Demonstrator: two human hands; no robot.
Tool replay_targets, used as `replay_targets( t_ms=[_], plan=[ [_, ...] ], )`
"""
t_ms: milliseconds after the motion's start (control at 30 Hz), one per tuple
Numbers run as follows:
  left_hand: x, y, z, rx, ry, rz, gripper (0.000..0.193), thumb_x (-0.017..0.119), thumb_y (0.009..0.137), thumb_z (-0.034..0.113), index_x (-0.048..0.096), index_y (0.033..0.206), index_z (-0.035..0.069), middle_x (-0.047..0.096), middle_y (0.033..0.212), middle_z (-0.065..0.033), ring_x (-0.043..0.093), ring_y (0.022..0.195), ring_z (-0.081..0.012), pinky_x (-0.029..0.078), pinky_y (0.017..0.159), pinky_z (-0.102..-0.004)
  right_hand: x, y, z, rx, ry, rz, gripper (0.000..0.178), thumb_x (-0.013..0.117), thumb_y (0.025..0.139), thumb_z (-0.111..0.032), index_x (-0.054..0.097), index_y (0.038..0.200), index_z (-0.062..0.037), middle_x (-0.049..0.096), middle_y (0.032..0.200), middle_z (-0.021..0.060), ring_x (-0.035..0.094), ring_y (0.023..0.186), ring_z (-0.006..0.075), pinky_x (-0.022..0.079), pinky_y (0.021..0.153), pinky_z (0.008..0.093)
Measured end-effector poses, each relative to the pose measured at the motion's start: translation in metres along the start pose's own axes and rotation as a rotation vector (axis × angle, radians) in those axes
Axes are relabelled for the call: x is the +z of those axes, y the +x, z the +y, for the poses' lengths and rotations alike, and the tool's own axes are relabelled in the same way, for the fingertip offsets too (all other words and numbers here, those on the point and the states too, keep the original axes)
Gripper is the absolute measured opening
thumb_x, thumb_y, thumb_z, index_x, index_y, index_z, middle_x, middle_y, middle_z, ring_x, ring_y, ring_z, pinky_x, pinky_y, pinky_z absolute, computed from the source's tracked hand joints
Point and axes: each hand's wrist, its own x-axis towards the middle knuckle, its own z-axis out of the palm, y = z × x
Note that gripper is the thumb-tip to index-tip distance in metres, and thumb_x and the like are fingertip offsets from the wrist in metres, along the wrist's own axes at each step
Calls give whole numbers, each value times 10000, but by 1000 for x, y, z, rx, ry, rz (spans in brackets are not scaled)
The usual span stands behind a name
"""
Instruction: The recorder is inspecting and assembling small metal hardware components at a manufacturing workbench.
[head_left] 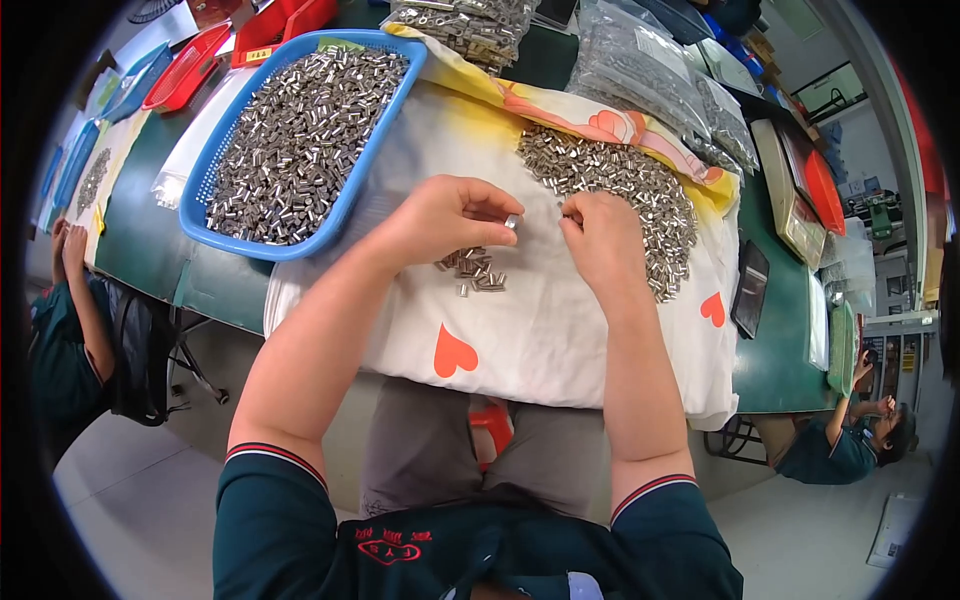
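Observation:
My left hand (445, 220) pinches a small silvery metal cylinder (512, 221) between thumb and fingertips, above the white cloth (540, 340). Under and beside that hand lies a small heap of similar short metal cylinders (482, 272). A short way to the right, my right hand (606, 232) is closed with its fingertips curled together; whatever they hold, if anything, is hidden. It sits at the left edge of a large spread-out pile of metal cylinders (665, 215), partly covering it.
Up left, a blue plastic basket (195, 225) is full of metal cylinders. Plastic bags of parts (640, 70) lie at the far right, red trays (190, 68) at the far left. A dark phone-like slab (750, 290) rests on the green table (785, 370). Two people sit nearby, left and right.

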Motion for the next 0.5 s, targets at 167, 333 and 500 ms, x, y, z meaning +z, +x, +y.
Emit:
replay_targets(
  t_ms=[167, 333, 500],
  plan=[
    [1, 2, -2, 14, 18, -6, 297, 667, 734, 53, 582, 1004, -33, 617, 901, -64, 578, 794, -91, 474, 709, -213, -1, -3, 4, 8, 23, -72, 51, 599, 693, -74, 605, 725, -34, 590, 708, 127, 553, 706, 299, 435, 674, 388],
    [-1, 0, -1, 9, -63, 3, 298, 652, 746, 34, 566, 1022, -35, 613, 910, -72, 580, 803, -96, 479, 706, -217, -13, -4, -12, 214, 478, -8, 85, 611, 731, -81, 614, 788, -19, 614, 719, 78, 566, 661, 186, 450, 634, 295],
    [-1, 0, 2, 49, -279, -16, 292, 633, 761, 20, 546, 1032, -44, 607, 883, -75, 588, 797, -112, 489, 702, -229, -2, -7, -24, 251, 1002, -82, 106, 611, 758, -70, 625, 851, -20, 624, 748, 27, 546, 667, 74, 440, 616, 213]
  ],
)
